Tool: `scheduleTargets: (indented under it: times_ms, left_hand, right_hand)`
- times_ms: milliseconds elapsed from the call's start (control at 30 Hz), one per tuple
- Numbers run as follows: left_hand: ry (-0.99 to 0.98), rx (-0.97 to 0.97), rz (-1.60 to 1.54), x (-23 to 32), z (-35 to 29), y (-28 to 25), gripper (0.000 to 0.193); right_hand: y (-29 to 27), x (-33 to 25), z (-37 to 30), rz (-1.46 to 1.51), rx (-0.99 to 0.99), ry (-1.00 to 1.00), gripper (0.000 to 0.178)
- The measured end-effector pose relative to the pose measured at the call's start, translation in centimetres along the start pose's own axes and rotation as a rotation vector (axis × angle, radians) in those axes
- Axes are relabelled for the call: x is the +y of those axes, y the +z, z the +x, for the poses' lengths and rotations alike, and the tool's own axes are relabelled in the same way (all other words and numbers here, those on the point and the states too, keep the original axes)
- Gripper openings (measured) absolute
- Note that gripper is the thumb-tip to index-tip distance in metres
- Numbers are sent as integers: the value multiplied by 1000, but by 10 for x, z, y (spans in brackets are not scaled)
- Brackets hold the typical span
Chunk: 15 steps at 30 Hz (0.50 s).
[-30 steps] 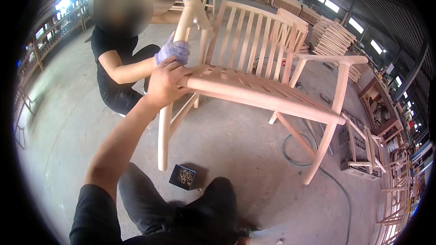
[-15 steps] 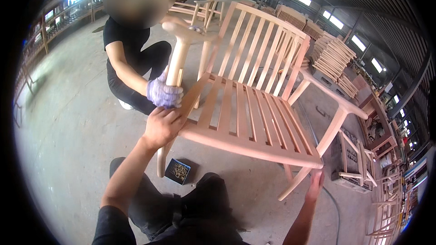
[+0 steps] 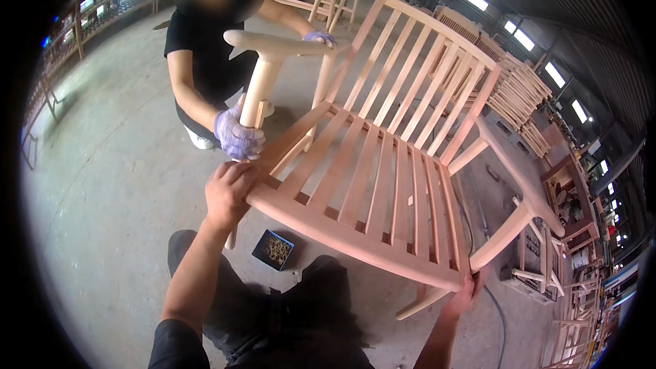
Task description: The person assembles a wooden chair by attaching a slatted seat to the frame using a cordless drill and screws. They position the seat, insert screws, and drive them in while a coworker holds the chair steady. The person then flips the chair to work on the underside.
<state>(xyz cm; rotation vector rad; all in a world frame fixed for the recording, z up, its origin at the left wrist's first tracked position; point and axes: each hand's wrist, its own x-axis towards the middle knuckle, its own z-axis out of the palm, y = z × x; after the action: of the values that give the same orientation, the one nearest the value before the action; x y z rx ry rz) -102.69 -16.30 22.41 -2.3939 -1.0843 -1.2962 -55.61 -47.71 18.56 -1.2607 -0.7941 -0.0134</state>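
A pale, unfinished wooden armchair (image 3: 355,244) with a slatted seat and back hangs tilted in front of me. My left hand (image 3: 229,193) is closed round the front left corner of its seat. At the front right corner, beside the leg, my right hand (image 3: 467,292) grips the frame, its fingers partly hidden behind the wood. A co-worker's purple-gloved hand (image 3: 238,135) holds the left armrest frame (image 3: 261,89) by its front leg, just beyond my left hand. The co-worker's other gloved hand (image 3: 320,39) rests at the back of that armrest.
A blue box of small wooden pieces (image 3: 276,249) stands on the concrete floor between the chair and my knees. The co-worker (image 3: 205,41) crouches at the left. Stacked wooden parts (image 3: 521,92) lie behind the chair; a crate (image 3: 536,266) and a hose (image 3: 504,321) are at the right.
The chair's front edge has swung left and toward me, with both my hands moving along on it. The co-worker's far hand now shows clearly on the armrest.
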Motion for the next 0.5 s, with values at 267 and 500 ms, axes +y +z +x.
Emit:
scheduleTargets:
  times_ms: [267,500]
  left_hand:
    - [-372,-125,-8,-21,-29,8,62]
    - [-548,-446,61,-34,-66,14,74]
  right_hand:
    - [-2,12,-56,-121,72,143,65]
    - [-2,38,-93,-269,221,276,65]
